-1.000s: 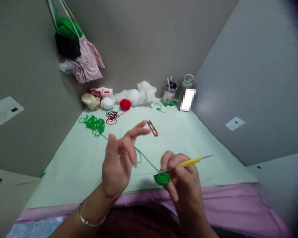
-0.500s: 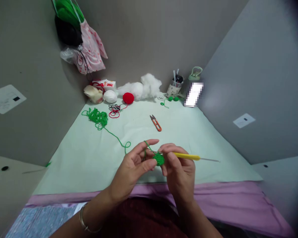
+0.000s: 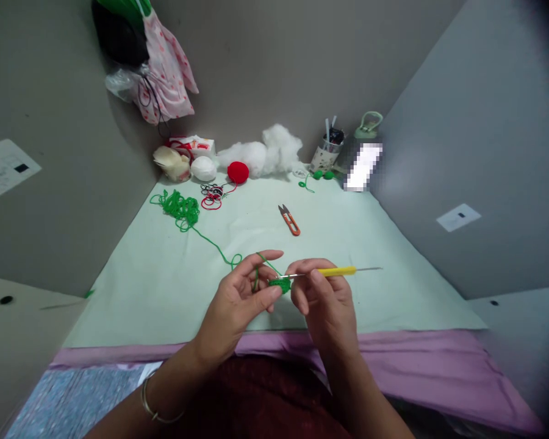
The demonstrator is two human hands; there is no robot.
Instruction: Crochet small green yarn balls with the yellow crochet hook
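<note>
My left hand [image 3: 240,296] pinches a small green crocheted piece [image 3: 281,285] between thumb and fingers. Green yarn [image 3: 269,263] runs over its raised index finger down to that piece. In my right hand [image 3: 324,296] is a double-ended crochet hook [image 3: 341,271] with a yellow grip, held much like a pen. Its left metal end lies at the top edge of the green piece; the other end points right. From the left hand the yarn trails to a loose green heap [image 3: 179,208] at the table's left.
Orange thread snips [image 3: 289,220] lie mid-table on the pale cloth [image 3: 384,256]. Along the back are a white yarn ball [image 3: 204,168], a red yarn ball [image 3: 238,172], white stuffing [image 3: 274,150], a pen holder [image 3: 327,152] and small green pieces [image 3: 322,175]. Grey partitions enclose the table.
The crochet hook has swung closer to level, and its tip now sits over the green piece's top edge. Both hands have shifted slightly left and up in view. The camera view has tilted a little.
</note>
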